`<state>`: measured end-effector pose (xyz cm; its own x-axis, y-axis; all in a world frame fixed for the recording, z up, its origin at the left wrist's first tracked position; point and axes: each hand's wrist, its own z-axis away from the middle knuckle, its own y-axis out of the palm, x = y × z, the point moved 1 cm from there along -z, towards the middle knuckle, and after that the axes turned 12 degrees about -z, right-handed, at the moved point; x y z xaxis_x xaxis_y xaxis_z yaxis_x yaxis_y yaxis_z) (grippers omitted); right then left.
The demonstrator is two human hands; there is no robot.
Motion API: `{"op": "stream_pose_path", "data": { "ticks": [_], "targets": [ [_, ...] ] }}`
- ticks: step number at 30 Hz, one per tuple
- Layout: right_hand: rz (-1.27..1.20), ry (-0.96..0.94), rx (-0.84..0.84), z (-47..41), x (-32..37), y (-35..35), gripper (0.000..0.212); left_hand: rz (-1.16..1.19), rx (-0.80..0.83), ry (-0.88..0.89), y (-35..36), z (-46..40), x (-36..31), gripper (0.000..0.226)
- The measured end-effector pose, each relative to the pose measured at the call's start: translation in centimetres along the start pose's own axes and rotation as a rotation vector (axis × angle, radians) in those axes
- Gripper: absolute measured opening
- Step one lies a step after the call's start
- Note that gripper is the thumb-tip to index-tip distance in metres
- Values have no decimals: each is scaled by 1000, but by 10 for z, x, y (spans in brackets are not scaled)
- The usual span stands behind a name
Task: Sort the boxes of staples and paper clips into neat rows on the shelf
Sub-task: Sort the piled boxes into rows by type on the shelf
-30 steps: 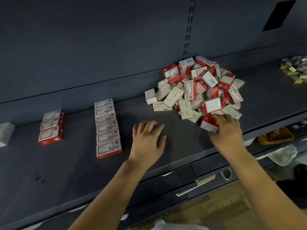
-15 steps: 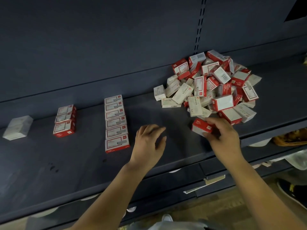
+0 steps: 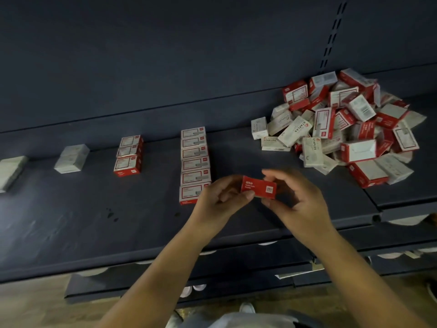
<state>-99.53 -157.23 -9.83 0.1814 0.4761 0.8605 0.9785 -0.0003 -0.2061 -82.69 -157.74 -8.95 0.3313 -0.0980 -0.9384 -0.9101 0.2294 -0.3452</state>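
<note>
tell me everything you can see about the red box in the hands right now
The red box is small, rectangular and looks like cardboard, with white print on its red face and a small white logo patch at its right end. It appears closed. It is held lengthwise, raised above the shelf, just right of the long row of boxes. The left hand pinches its left end and the right hand its right end.

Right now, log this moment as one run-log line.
held: red box in both hands | left hand | right hand | rows: started | pile: unsorted
</note>
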Motion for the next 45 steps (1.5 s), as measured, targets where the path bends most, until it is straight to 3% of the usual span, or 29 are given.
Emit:
{"op": "stream_pose_path", "data": {
  "ticks": [2,6,10,14,19,23,27,30,45],
  "targets": [
    [-23,-8,37,-1,3,3,50,52,-48,1,-4,3,1,32],
    [-358,242,96,0,8,9,50,46,-106,85,-10,10,6,45],
    [-492,369,68,-2,10,17,52,101,-116,115,-15,16,10,46],
    [-529,403,77,-2,14,22,51,92,-116,99,-22,19,11,46],
    [-549,399,99,-3,13,30,50,-109,-118,104,-33,23,16,56],
    [-449,350,158,-1,11,43,52,-361,-146,193,-46,28,27,50],
    [0,92,267,-7,11,59,50,-425,-167,267,-65,35,37,47],
    [159,-11,360,-13,9,79,54,-493,-207,256,-88,42,50,50],
    [341,-17,429,-49,11,180,44,-928,-416,17,-210,44,121,48]
  ]
}}
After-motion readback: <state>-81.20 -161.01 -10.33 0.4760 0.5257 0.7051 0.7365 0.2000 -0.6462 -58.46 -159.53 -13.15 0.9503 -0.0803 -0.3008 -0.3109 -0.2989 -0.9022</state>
